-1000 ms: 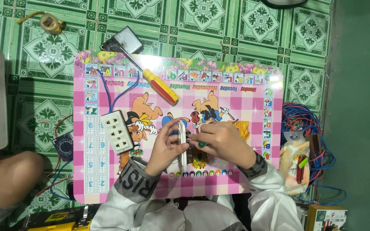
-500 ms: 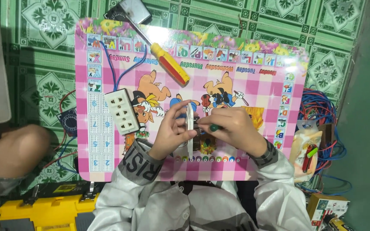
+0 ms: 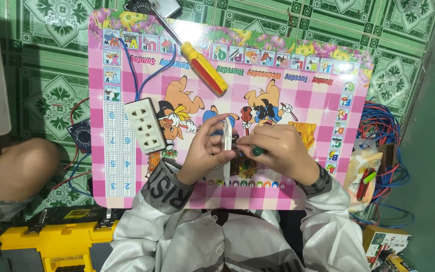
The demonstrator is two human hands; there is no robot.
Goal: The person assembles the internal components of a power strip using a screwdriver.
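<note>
Over the pink cartoon-printed tabletop [image 3: 127,191], I see little change from a moment ago: both hands have stayed on the same small part. My left hand [image 3: 203,151] is clamped around a thin white plate [image 3: 227,151] held on edge, with a dark piece behind it. My right hand [image 3: 278,151] is closed on a green-handled tool [image 3: 258,150] touching that piece. A white socket strip [image 3: 145,125] and a yellow-and-red screwdriver [image 3: 205,68] lie apart, untouched.

Home floor w/ green tiles [image 3: 66,100], kids' pink table [image 3: 323,100], toolbox [image 3: 51,244].
</note>
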